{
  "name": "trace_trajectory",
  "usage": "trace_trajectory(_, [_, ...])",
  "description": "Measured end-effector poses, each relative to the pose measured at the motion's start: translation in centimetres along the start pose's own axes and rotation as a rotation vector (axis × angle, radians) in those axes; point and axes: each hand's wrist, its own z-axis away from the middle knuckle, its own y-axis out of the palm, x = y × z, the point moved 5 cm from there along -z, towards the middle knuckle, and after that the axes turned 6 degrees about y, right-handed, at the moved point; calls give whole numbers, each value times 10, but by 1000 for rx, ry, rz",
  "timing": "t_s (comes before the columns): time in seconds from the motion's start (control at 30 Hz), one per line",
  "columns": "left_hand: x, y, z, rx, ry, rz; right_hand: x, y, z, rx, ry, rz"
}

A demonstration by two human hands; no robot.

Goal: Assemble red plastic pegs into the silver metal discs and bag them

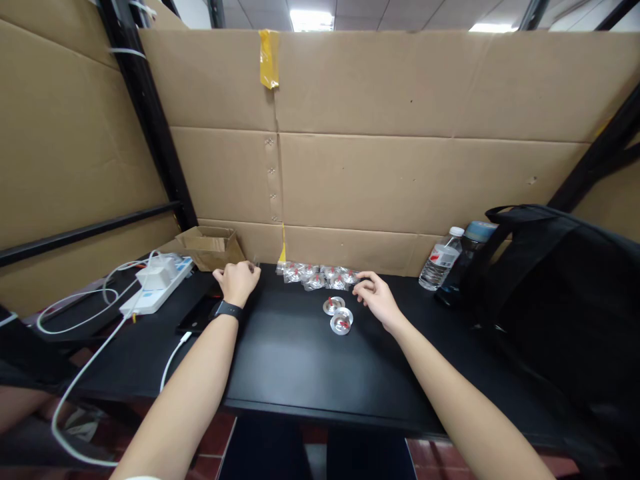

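My left hand [239, 283], a dark watch on its wrist, is closed beside the open cardboard box. A faint bit of clear plastic wrapper [255, 259] shows at its fingertips. My right hand [376, 297] has its fingers curved and apart, the fingertips at the right end of a row of clear-wrapped packets [315, 279] with red and silvery contents. Whether it touches the last packet I cannot tell. Nearer to me lie two unwrapped round silvery metal pieces with red marks, the front metal piece [341, 321] overlapping the back metal piece [333, 305].
The cardboard box [213, 248] stands at the back left, near a white power strip [156, 283] with cables. A dark phone [200, 313] lies by my left wrist. At right are a water bottle [441, 259], a darker bottle [467, 250] and a black backpack [555, 320]. Cardboard walls surround the black table [300, 367].
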Motion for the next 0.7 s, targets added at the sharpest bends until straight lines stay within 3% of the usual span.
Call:
trace_trajectory(0.37, [-32, 16, 14, 158, 153, -64, 1, 3, 1, 76, -29, 53])
trace_trajectory(0.53, [-38, 19, 17, 166, 232, -82, -3, 5, -1, 118, -64, 72])
trace_trajectory(0.7, [-32, 15, 15, 128, 205, -34, -4, 7, 0, 161, -95, 72])
